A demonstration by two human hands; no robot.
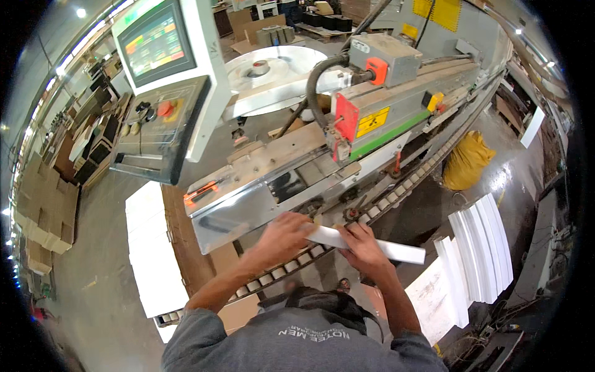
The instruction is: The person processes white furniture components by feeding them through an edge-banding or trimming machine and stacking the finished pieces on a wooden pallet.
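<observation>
Left hand (pixel 286 234) is pinching the left end of a white strip (pixel 403 252); its exact finger placement is partly hidden. Right hand (pixel 359 245) is curling its fingers over the strip near mid-length, with the free end jutting out to the right. The strip is sitting in both hands in front of the machine (pixel 248 170), slanting slightly down to the right.

Just beyond the hands, a red-topped knob (pixel 353 213) is standing near the strip. A row of pale rollers (pixel 277 273) is running diagonally below the strip and on along the machine's near side. On the machine bed, an orange cutter-like tool (pixel 201 193) is lying near the left end. Farther along, a red plate (pixel 346 116) and a black hose (pixel 313 93) are rising from the machine, blocking part of the view behind.

To the left, a control console (pixel 209 80) with a lit screen is overhanging the floor; below it, white panels (pixel 149 248) are lying in a stack. To the right, more white pieces (pixel 480 248) are standing in a stack, and a yellow sack (pixel 469 162) is slumping on the floor behind them. Brown boards (pixel 44 201) are piling up at far left.
</observation>
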